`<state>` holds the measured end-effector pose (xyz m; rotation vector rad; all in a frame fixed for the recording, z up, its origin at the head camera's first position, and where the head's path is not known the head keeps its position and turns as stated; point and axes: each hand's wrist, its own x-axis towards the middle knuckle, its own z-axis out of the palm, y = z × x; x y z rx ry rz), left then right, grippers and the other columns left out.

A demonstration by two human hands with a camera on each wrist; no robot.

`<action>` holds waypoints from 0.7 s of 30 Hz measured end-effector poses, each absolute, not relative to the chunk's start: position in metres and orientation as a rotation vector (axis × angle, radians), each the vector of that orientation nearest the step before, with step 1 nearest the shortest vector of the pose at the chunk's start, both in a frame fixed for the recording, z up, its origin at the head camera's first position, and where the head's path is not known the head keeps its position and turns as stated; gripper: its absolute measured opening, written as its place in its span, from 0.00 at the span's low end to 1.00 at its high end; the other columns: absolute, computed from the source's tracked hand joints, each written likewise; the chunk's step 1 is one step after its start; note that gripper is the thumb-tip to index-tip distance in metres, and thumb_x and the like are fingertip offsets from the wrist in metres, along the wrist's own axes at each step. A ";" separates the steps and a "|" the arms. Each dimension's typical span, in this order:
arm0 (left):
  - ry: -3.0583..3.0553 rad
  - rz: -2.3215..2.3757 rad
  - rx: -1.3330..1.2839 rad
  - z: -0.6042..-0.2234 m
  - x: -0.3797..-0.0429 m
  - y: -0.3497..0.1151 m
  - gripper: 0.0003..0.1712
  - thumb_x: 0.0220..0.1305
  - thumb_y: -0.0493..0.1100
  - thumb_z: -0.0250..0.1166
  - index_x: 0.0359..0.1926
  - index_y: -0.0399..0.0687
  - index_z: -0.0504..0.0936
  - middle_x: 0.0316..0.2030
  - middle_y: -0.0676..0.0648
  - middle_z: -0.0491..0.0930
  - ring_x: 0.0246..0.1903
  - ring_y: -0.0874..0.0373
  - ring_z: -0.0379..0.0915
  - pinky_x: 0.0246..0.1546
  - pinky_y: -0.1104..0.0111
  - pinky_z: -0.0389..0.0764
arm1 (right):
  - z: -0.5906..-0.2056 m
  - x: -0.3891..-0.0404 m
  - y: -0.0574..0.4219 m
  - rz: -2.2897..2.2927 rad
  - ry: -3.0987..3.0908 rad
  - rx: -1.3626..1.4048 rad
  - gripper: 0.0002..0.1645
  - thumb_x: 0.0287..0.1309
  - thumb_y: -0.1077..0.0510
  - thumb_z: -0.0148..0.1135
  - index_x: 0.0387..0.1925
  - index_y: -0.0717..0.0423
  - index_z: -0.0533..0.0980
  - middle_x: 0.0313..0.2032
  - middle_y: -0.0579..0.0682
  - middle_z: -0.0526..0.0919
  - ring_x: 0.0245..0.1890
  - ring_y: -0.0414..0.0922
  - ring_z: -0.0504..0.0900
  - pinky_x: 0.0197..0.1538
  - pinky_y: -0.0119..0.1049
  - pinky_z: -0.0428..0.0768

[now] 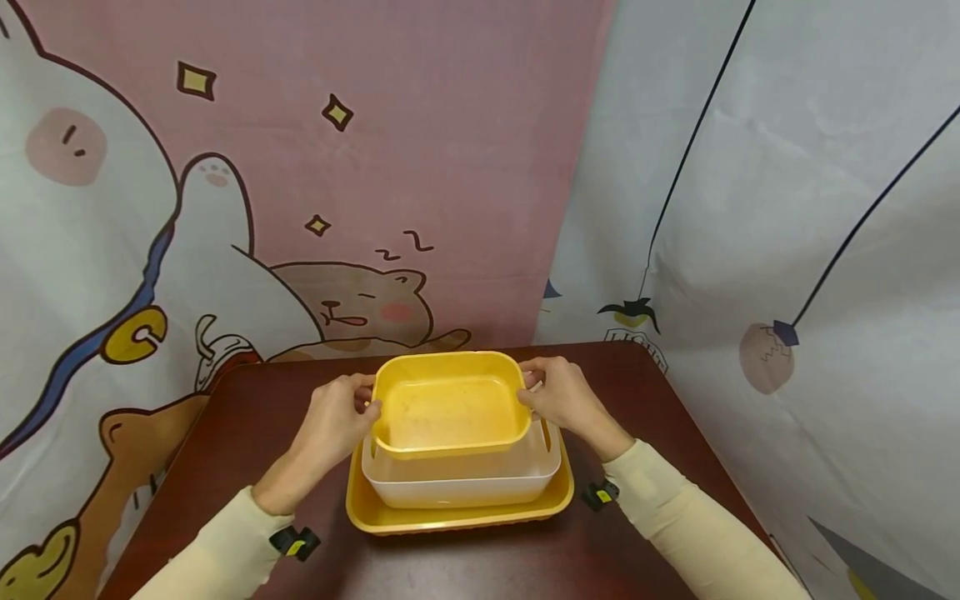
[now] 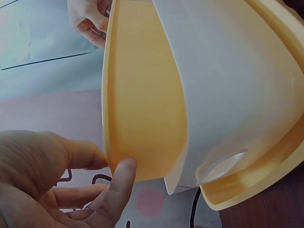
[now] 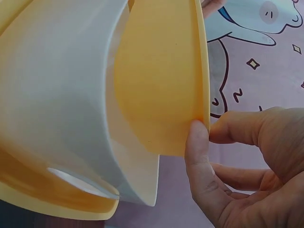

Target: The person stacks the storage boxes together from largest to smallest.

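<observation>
Both hands hold a small yellow tray (image 1: 450, 404) by its two short ends, above a white bin (image 1: 461, 492). At the tray's left end, my left hand (image 1: 330, 425) pinches the rim between thumb and fingers. My right hand (image 1: 568, 402) grips the opposite end the same way. In both wrist views the bin's white wall (image 2: 228, 85) hides the lower part of the small tray (image 3: 166, 80), so I cannot tell whether its base touches the bin. The bin has oval handle holes and sits inside a larger yellow tray (image 1: 457, 527).
A dark reddish-brown table (image 1: 300, 467) carries the stack near its middle. Behind it hangs a pink cloth (image 1: 450, 150) printed with cartoon animals. A pale cloth (image 1: 787, 208) hangs along the right side.
</observation>
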<state>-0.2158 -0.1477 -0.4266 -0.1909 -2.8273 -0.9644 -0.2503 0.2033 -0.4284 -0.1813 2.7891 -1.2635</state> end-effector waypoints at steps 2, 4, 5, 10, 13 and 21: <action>-2.837 -0.956 -0.197 -0.426 -0.216 -0.147 0.24 0.67 0.36 0.72 0.63 0.34 0.84 0.43 0.39 0.88 0.36 0.52 0.84 0.34 0.66 0.91 | -0.430 -0.250 0.204 -1.264 2.780 -0.175 0.29 0.61 0.61 0.74 0.63 0.60 0.82 0.41 0.55 0.85 0.25 0.43 0.88 0.31 0.38 0.90; -2.847 -0.948 -0.203 -0.426 -0.216 -0.147 0.24 0.67 0.36 0.72 0.63 0.33 0.84 0.43 0.39 0.88 0.36 0.52 0.84 0.34 0.66 0.91 | -0.431 -0.249 0.203 -1.263 2.770 -0.168 0.29 0.61 0.61 0.75 0.63 0.60 0.82 0.41 0.55 0.85 0.26 0.43 0.88 0.31 0.39 0.90; -2.852 -0.945 -0.205 -0.426 -0.216 -0.147 0.24 0.67 0.36 0.72 0.62 0.33 0.84 0.43 0.39 0.89 0.36 0.52 0.84 0.34 0.66 0.91 | -0.431 -0.248 0.203 -1.261 2.766 -0.165 0.29 0.61 0.61 0.75 0.63 0.59 0.82 0.41 0.55 0.85 0.26 0.44 0.88 0.31 0.38 0.90; -2.873 -0.950 -0.218 -0.428 -0.217 -0.147 0.24 0.66 0.36 0.72 0.62 0.32 0.84 0.43 0.38 0.89 0.35 0.53 0.84 0.33 0.68 0.90 | -0.434 -0.248 0.203 -1.243 2.760 -0.147 0.29 0.61 0.61 0.76 0.63 0.59 0.81 0.41 0.55 0.85 0.26 0.44 0.88 0.31 0.36 0.90; -2.890 -0.951 -0.220 -0.430 -0.217 -0.147 0.24 0.67 0.36 0.72 0.62 0.32 0.83 0.44 0.37 0.89 0.34 0.54 0.84 0.33 0.68 0.90 | -0.436 -0.248 0.204 -1.236 2.760 -0.141 0.29 0.60 0.61 0.76 0.64 0.60 0.81 0.41 0.55 0.86 0.26 0.45 0.89 0.30 0.36 0.90; -2.924 -0.961 -0.200 -0.431 -0.218 -0.145 0.26 0.65 0.35 0.73 0.63 0.31 0.83 0.45 0.36 0.89 0.33 0.54 0.85 0.33 0.67 0.90 | -0.438 -0.248 0.204 -1.218 2.770 -0.155 0.31 0.61 0.62 0.76 0.65 0.61 0.81 0.41 0.55 0.86 0.26 0.45 0.89 0.30 0.36 0.89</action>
